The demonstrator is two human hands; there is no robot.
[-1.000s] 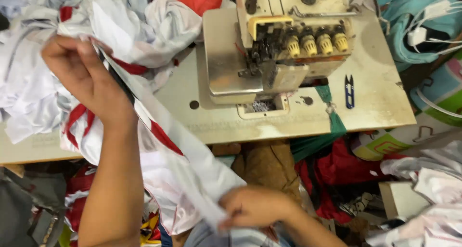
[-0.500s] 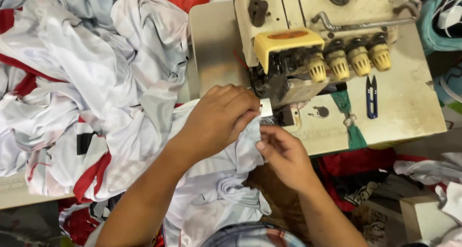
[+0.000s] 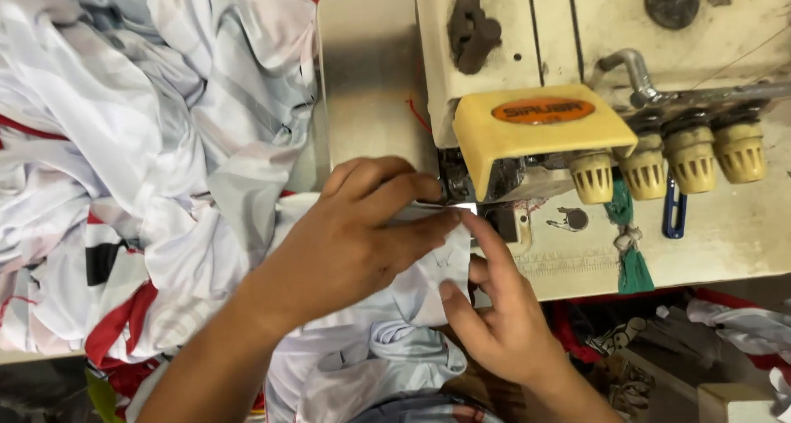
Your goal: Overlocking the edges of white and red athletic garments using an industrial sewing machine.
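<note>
A white fabric piece (image 3: 428,283) with grey print lies at the presser foot of a cream sewing machine (image 3: 535,135) with a yellow cover. My left hand (image 3: 354,242) presses flat on the fabric, fingertips right at the foot. My right hand (image 3: 494,316) pinches the fabric's edge from below, its index finger reaching up to the foot. The fabric hangs down off the table towards my lap (image 3: 387,365).
A big heap of white, grey and red garments (image 3: 124,168) covers the table's left side. Three yellow tension knobs (image 3: 667,159), a blue thread snip (image 3: 674,213) and a green tassel (image 3: 633,266) sit right of the needle. More cloth lies under the table (image 3: 733,324).
The view has moved in closer to the machine. Both hands have brought the white fabric from the lap up to the presser foot, and the left hand left the pile.
</note>
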